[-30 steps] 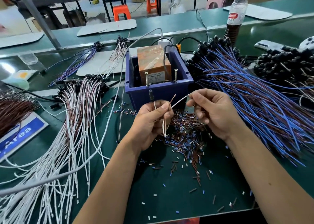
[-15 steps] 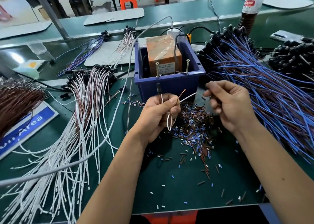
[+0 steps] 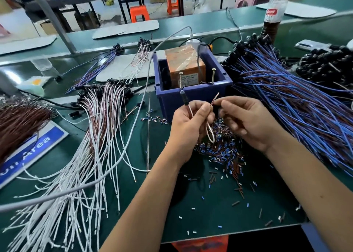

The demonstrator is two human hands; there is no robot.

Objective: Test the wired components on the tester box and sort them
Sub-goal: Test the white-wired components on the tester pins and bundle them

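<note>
My left hand (image 3: 188,126) grips a wired component (image 3: 207,123): black tip up, white and brown leads looped below my palm. My right hand (image 3: 246,122) pinches the brown lead's bare end, just before the blue tester box (image 3: 193,97). Cut sleeve bits (image 3: 225,148) litter the green table (image 3: 152,204); orange stools (image 3: 139,13) stand beyond.

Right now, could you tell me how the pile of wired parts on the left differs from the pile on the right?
The left pile has white and pinkish-brown leads; the right pile has blue and dark brown ones. The left pile fans toward the near table edge, while the right pile spreads rightward and looks denser. Both have black heads bunched at the far end, flanking the blue tester box.
</note>
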